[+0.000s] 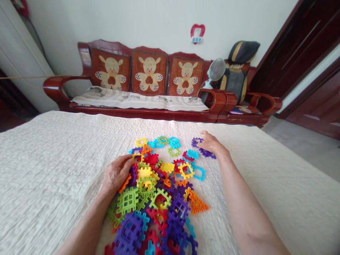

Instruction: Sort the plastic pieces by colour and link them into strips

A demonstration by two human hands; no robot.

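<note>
Colourful interlocking plastic building pieces with notched edges lie heaped on the cloth-covered table (66, 152). My left hand (117, 173) is at the heap's left side, its bent fingers closed at the left edge of a yellow square frame piece (137, 158). Past the heap's far right, my right hand (211, 143) reaches over purple pieces (207, 153), thumb and forefinger apart. Its thumb lies at another purple frame piece (196, 142), and whether they touch is unclear. Nearer me are a green window piece (128, 200), a purple window piece (130, 230) and an orange triangle (198, 203).
Behind the table stands a dark red wooden sofa (148, 113) with three bear cushions (149, 71). A small fan (216, 71) is by its right arm, beside a wooden armchair (268, 102) with a seat cover. Loose blue pieces (174, 142) lie at the heap's far edge.
</note>
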